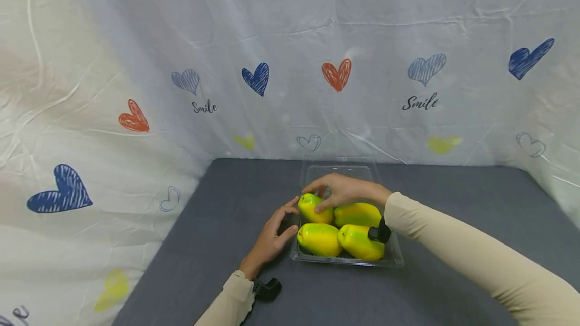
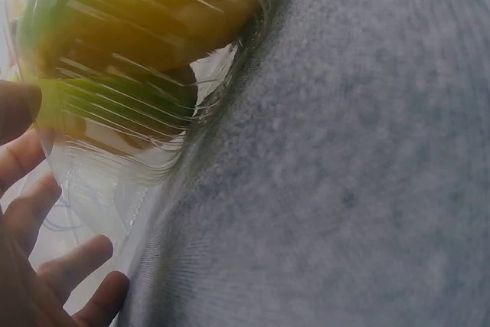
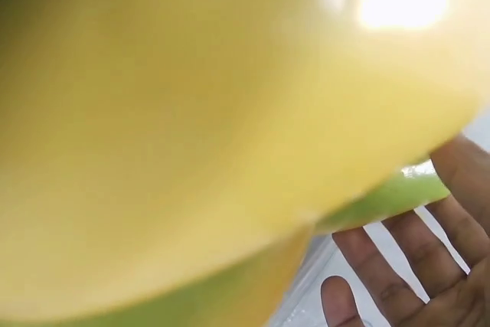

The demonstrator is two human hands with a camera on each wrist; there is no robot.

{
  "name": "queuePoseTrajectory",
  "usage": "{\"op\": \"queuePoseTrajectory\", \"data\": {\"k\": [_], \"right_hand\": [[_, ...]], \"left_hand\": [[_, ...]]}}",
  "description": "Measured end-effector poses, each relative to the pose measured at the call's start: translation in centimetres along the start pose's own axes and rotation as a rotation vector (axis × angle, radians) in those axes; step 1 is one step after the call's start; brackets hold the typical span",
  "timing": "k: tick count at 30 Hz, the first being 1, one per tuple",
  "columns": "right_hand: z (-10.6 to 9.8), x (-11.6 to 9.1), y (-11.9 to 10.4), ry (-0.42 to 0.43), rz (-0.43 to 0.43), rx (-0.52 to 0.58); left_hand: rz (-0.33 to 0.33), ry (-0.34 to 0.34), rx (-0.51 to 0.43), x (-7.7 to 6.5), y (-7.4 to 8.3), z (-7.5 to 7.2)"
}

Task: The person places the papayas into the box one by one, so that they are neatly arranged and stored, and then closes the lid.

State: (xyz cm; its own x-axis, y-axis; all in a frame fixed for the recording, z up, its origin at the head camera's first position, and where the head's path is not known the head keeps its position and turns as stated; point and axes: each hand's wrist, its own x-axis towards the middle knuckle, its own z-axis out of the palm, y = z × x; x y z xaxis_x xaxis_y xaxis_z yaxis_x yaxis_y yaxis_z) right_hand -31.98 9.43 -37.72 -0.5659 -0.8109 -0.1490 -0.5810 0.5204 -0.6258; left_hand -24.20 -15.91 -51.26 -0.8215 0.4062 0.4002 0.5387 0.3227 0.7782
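Several papaya-like yellow-green fruits lie in a clear plastic container (image 1: 349,261). My right hand (image 1: 346,188) reaches over the far side and holds the far-left papaya (image 1: 310,209), thumb on its near side and fingers round its far side. The far-right papaya (image 1: 358,214) lies under my right wrist; the near-left papaya (image 1: 319,239) and near-right papaya (image 1: 360,241) sit in front. My left hand (image 1: 271,238) is at the container's left side with fingers spread; in the left wrist view its fingertips (image 2: 96,250) are beside the clear ribbed wall.
The container's clear lid (image 1: 337,170) stands open at the back. A dark grey cloth (image 1: 235,200) covers the table. Behind and to the left hangs a white curtain (image 1: 290,39) printed with hearts. Black straps with cameras (image 1: 268,290) sit on both wrists.
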Motion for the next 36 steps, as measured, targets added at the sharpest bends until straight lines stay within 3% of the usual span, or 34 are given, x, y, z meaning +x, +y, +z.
{"op": "queuePoseTrajectory", "data": {"k": [10,24,36], "right_hand": [[0.5,0.1,0.2,-0.003,-0.023,0.027],[-1.0,0.5,-0.2,-0.072,-0.098,-0.124],[-0.9,0.6,-0.5,-0.091,0.001,-0.148]], "left_hand": [[-0.005,0.001,-0.001,0.0,0.2,0.0],[-0.021,-0.009,0.054,-0.1,0.2,0.0],[0.005,-0.016,0.084,0.0,0.0,0.0]]}}
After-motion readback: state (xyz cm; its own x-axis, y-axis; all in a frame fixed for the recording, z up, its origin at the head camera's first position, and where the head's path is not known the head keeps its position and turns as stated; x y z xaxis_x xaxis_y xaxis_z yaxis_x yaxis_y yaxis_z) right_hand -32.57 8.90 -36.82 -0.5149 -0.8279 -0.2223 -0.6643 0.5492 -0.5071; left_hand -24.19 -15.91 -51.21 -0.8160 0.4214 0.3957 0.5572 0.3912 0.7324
